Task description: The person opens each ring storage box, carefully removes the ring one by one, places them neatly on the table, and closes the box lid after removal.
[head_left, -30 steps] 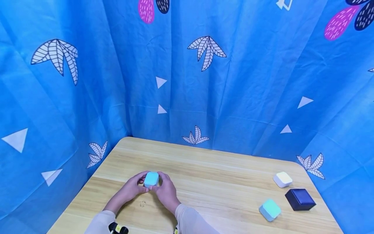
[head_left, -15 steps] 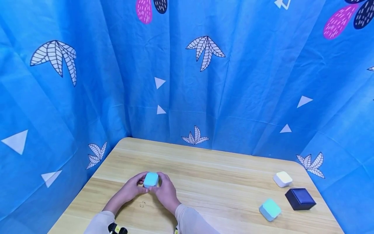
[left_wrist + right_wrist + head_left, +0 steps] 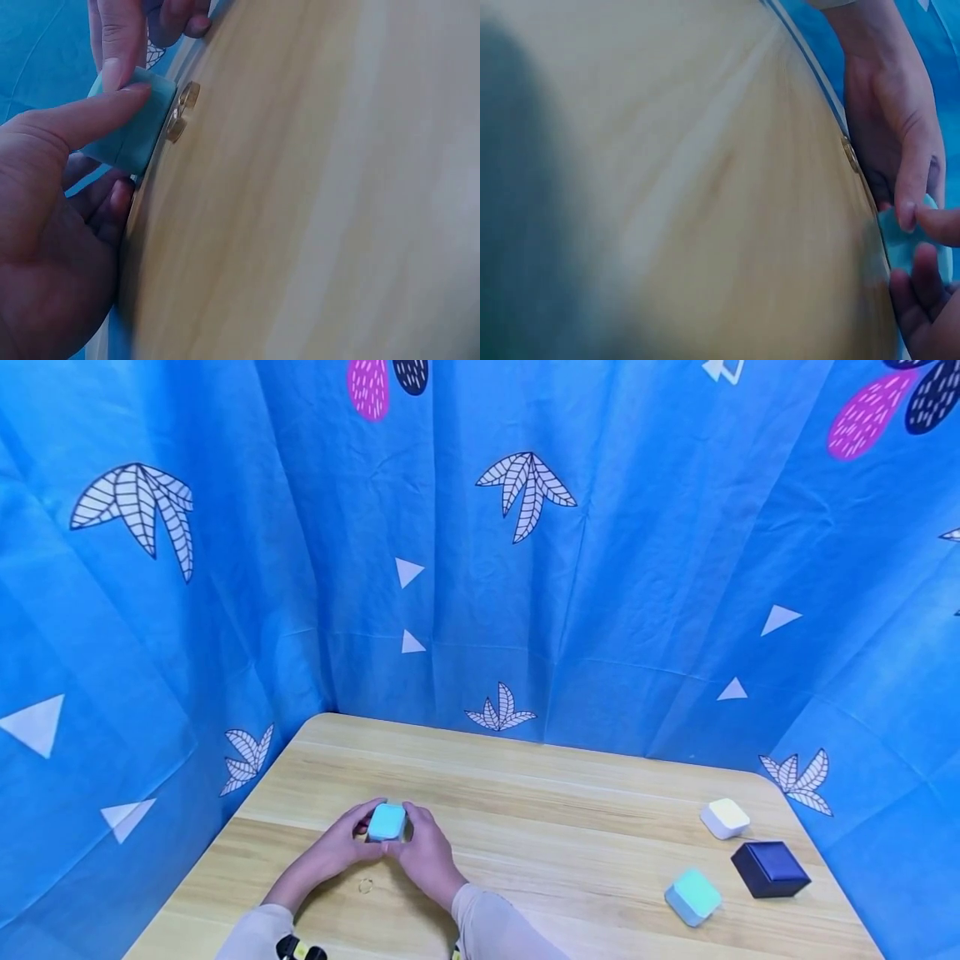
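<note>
A small turquoise ring box [image 3: 387, 821] with rounded corners sits between both hands at the left part of the table. My left hand [image 3: 333, 847] grips its left side. From the right, my right hand [image 3: 429, 856] holds the same box. In the left wrist view, both thumbs meet on the near face of the box [image 3: 133, 135], which looks closed. Fingers cover much of its sides. A thin gold ring [image 3: 365, 886] lies on the wood just nearer than the box, between the forearms; the left wrist view shows the gold ring [image 3: 183, 112] close up.
On the right of the wooden table [image 3: 555, 827] stand another turquoise box [image 3: 693, 897], a dark navy box [image 3: 771, 870] and a white box [image 3: 725, 819] with a cream top. A blue patterned curtain [image 3: 525, 610] hangs behind the table and along its sides.
Both thumbs have shifted slightly on the near side of the turquoise box and now meet there. The box, ring and other boxes stay in place; the head view drifts a little.
</note>
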A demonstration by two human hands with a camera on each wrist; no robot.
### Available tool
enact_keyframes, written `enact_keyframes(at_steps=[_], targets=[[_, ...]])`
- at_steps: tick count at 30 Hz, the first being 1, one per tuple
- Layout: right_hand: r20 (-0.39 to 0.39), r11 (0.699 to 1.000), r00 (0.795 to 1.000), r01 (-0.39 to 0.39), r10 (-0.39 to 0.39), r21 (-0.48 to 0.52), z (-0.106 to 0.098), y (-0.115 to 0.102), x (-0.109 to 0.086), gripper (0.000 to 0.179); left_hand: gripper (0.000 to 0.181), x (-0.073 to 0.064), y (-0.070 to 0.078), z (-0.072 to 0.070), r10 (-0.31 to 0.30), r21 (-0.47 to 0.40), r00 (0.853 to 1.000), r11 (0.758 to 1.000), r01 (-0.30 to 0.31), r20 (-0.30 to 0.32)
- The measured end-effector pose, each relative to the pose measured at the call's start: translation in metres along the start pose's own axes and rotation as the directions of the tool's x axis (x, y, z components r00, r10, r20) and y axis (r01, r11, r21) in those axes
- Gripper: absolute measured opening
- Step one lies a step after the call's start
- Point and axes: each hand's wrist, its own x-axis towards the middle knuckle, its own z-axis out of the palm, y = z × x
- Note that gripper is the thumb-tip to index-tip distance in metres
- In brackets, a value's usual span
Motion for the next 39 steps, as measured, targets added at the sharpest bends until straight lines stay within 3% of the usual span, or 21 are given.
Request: enact_keyframes(at_steps=[7, 11, 14, 19, 26, 32, 39], targets=[[0.065, 0.996, 0.998, 0.018, -0.023, 0.083, -0.010, 0.001, 0.002, 0.081, 0.088, -0.003, 0.006, 0.001, 0.030, -0.002, 0.999, 1.000, -0.030, 0.016], [0.086, 0.993, 0.996, 0.021, -0.032, 0.119, -0.016, 0.002, 0.001, 0.080, 0.086, -0.004, 0.006, 0.001, 0.047, 0.028, 0.999, 0.999, -0.046, -0.012], [0.089, 0.995, 0.995, 0.041, -0.049, 0.090, -0.021, 0.002, 0.000, 0.080, 0.084, -0.005, 0.007, 0.000, 0.067, 0.071, 0.997, 0.995, -0.064, -0.041], [0.084, 0.993, 0.990, 0.114, -0.110, -0.042, -0.030, 0.003, -0.001, 0.082, 0.083, -0.007, 0.015, -0.004, 0.124, 0.154, 0.991, 0.982, -0.114, -0.057], [0.121, 0.962, 0.982, 0.170, -0.146, -0.214, -0.043, 0.004, 0.000, 0.090, 0.088, -0.007, 0.030, -0.004, 0.172, 0.281, 0.983, 0.948, -0.150, -0.057], [0.169, 0.899, 0.969, 0.234, -0.182, -0.371, -0.056, 0.011, -0.003, 0.086, 0.087, -0.003, 0.039, 0.002, 0.171, 0.379, 0.983, 0.915, -0.135, -0.063], [0.157, 0.836, 0.967, 0.255, -0.203, -0.487, -0.072, 0.022, -0.004, 0.086, 0.082, -0.001, 0.049, 0.010, 0.146, 0.484, 0.989, 0.868, -0.111, -0.033]])
